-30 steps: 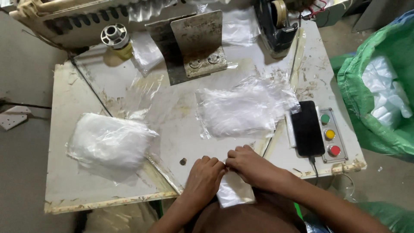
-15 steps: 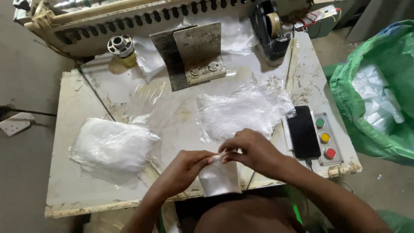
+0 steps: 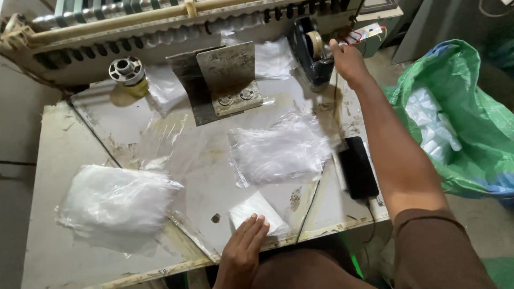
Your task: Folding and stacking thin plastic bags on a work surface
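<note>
- The left hand [image 3: 243, 243] lies flat and open on a small white packet [image 3: 258, 211], pinning it near the table's front edge.
- The right hand [image 3: 347, 60] reaches out, fingers loose, touching the tape holder [image 3: 312, 51].
- Clear bags [image 3: 281, 152] lie on the worn white table [image 3: 48, 160].
- A green sack [image 3: 471, 123] stands at the right.

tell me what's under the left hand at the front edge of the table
The left hand lies flat on a small white folded packet, pressing it to the metal table. The packet's near corner is covered by the fingers.
</note>
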